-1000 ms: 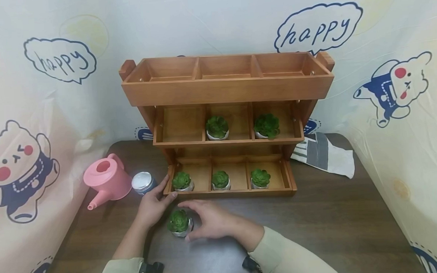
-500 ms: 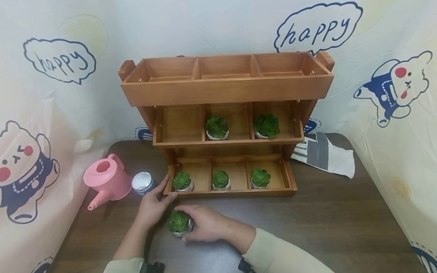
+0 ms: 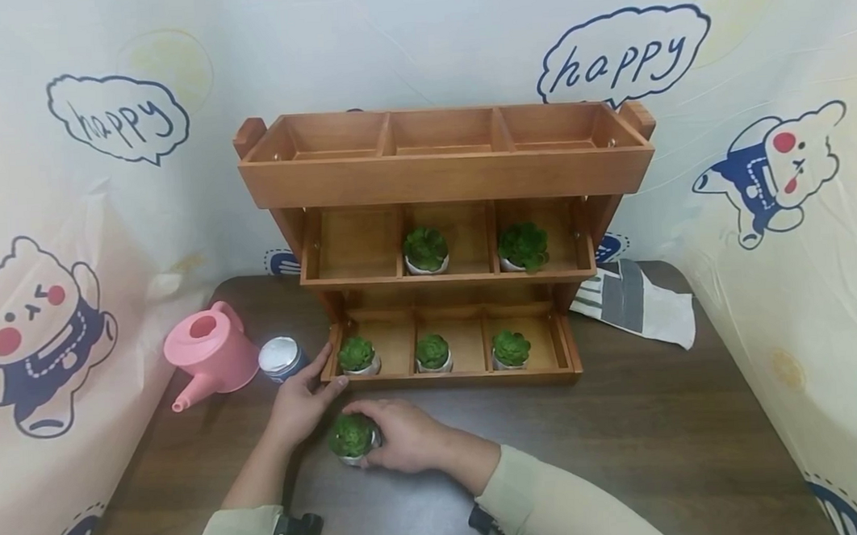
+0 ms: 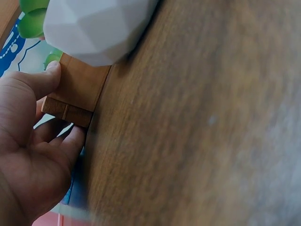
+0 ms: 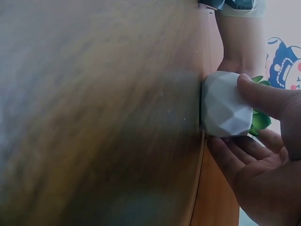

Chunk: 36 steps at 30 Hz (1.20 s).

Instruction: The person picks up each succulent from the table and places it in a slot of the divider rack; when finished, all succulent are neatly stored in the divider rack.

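Note:
My right hand (image 3: pixel 408 437) holds a small potted succulent (image 3: pixel 351 435) on the table in front of the wooden plant stand (image 3: pixel 447 178). In the right wrist view the thumb lies on one side of its white faceted pot (image 5: pixel 226 104) and fingers on the other. My left hand (image 3: pixel 299 403) grips the lower left front corner of the stand. Its thumb rests on the front board (image 4: pixel 83 82) in the left wrist view, with fingers round the side. Three succulents, the left one (image 3: pixel 356 354) among them, sit in the bottom tier, and two, including one (image 3: pixel 426 250), in the middle tier.
A pink watering can (image 3: pixel 210 347) and a blue can with a pale top (image 3: pixel 282 357) stand left of the stand. Grey and white gloves (image 3: pixel 637 301) lie at its right. A printed cloth (image 3: pixel 417 42) surrounds the dark table (image 3: pixel 648 434).
My right hand has moved left onto the loose succulent's pot, and its thumb and fingers have closed on it. The left hand keeps its place on the stand's corner.

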Tool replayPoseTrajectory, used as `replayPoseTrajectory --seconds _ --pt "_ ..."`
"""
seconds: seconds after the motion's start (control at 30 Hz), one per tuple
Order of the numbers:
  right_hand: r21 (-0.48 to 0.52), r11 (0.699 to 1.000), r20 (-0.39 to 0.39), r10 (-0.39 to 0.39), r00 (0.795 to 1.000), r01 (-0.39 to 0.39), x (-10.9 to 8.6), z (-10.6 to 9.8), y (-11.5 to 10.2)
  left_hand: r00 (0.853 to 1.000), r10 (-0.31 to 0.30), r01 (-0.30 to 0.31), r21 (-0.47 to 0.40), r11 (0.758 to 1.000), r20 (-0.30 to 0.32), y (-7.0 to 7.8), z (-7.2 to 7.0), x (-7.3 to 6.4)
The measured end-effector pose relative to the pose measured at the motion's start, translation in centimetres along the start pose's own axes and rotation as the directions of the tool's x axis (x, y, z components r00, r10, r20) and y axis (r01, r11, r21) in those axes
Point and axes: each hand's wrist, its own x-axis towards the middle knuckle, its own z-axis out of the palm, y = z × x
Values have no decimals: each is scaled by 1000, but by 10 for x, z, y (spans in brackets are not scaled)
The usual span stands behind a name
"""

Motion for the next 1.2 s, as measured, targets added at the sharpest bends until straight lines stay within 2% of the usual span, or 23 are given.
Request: replayPoseTrajectory --seconds 0.27,0.63,0.73,0.97,1.2 --pt "28 1000 -19 -13 1000 14 -3 -8 3 1000 -2 2 -5 1000 3 3 0 1" --pt "33 996 -89 -76 993 79 0 -32 -1 999 38 -38 -31 999 -11 2 1 3" --pt "38 996 -98 -74 992 78 -1 -40 -4 999 41 -41 -44 998 -10 1 2 4" --pt "49 997 -115 -54 992 60 -1 -58 -12 1000 6 -6 -82 997 -1 1 0 2" --pt "76 996 -124 -42 991 52 5 -70 -22 999 42 -43 -96 994 -17 -5 2 3"
